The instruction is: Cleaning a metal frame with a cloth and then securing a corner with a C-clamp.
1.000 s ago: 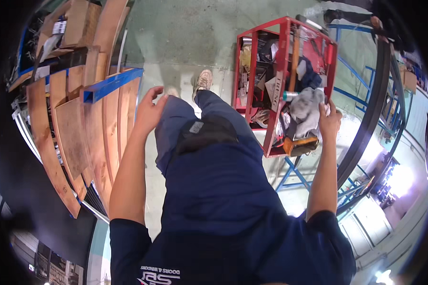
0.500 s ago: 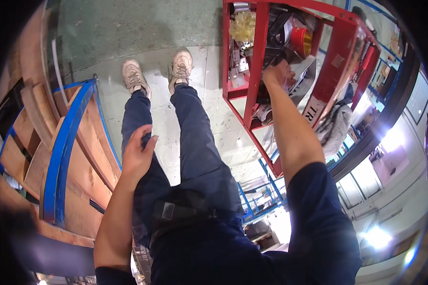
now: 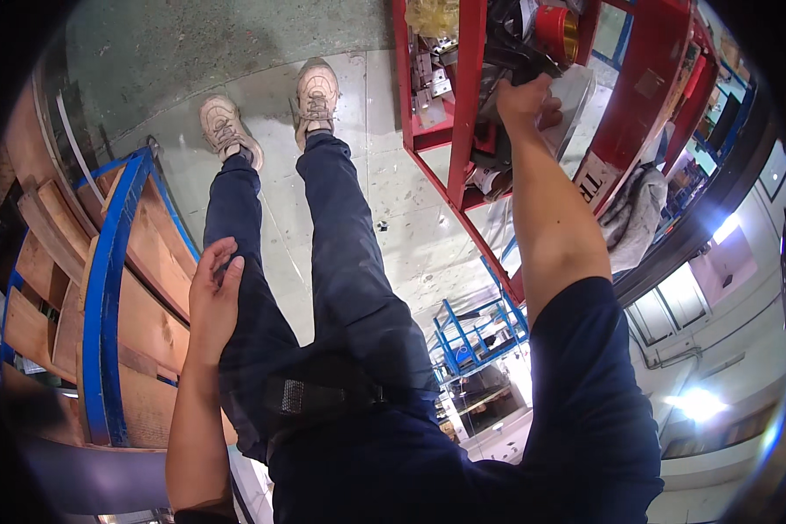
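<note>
My right hand [image 3: 527, 103] reaches into a red metal cart [image 3: 468, 105], its fingers curled against a dark object [image 3: 517, 63]. The kind of that object is hidden by the hand and the clutter. A red tin [image 3: 554, 33] with a gold-coloured inside lies just beyond the fingers. Next to the hand is a pale, sheet-like piece [image 3: 573, 105]. My left hand [image 3: 215, 293] hangs in front of my left thigh, thumb apart and fingers loosely bent, with nothing in it.
On the left, a blue-framed rack [image 3: 105, 288] holds wooden boards [image 3: 157, 323]. Metal hinge-like parts [image 3: 430, 79] and a yellowish plastic bag [image 3: 433, 16] fill the cart's left compartment. A grey cloth [image 3: 636, 214] hangs at the cart's near right side.
My right hand has turned and its fingers have closed more around the dark object. My left hand has dropped a little and moved left. The whole view has shifted slightly.
</note>
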A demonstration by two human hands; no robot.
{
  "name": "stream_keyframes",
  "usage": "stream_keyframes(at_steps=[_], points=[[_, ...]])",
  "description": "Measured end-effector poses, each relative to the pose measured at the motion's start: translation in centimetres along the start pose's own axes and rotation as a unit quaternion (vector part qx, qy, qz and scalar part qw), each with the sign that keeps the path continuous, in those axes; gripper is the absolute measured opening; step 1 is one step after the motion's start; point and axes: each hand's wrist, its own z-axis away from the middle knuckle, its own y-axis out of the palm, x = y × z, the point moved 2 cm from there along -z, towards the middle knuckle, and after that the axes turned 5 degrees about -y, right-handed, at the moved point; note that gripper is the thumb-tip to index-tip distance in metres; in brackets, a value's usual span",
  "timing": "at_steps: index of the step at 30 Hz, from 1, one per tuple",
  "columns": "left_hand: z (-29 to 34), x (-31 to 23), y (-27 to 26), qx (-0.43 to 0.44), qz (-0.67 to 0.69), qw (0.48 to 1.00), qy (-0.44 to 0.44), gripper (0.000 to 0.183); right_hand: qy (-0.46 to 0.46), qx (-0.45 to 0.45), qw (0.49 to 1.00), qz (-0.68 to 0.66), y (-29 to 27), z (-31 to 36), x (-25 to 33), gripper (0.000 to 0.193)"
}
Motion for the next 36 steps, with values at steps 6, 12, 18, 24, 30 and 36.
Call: stream_keyframes(at_steps=[6,12,18,24,30,36], points=[[0.9,-1.5,0.1,0.006,0.043,0.999,0.003,0.035,-0.03,-0.126,0.974,-0.184,0.2,1.9,-0.8,0.058],[2.7,-3.0,0.2,0.025,0.04,0.999,0.021,0.035,0.103,0.026,0.975,-0.197,-3.9,5.1,-0.4,0.053],[4.2,-5.7,0.7,0.033,-0.022,0.997,0.059,0.037,0.079,0.006,0.973,-0.218,-4.7,7.6,-2.0,0.044],[5.1,-9.3,2.2,0.063,-0.095,0.989,0.093,0.038,0.024,-0.017,0.967,-0.251,-4.6,8.8,-4.1,0.037],[7.3,-15.7,3.6,0.082,-0.216,0.954,0.191,0.042,-0.079,0.015,0.974,-0.213,-5.6,14.0,-4.8,0.026],[11.1,-25.5,6.2,0.061,-0.432,0.797,0.417,0.053,-0.23,-0.045,0.901,-0.365,-13.6,21.3,0.3,0.019]])
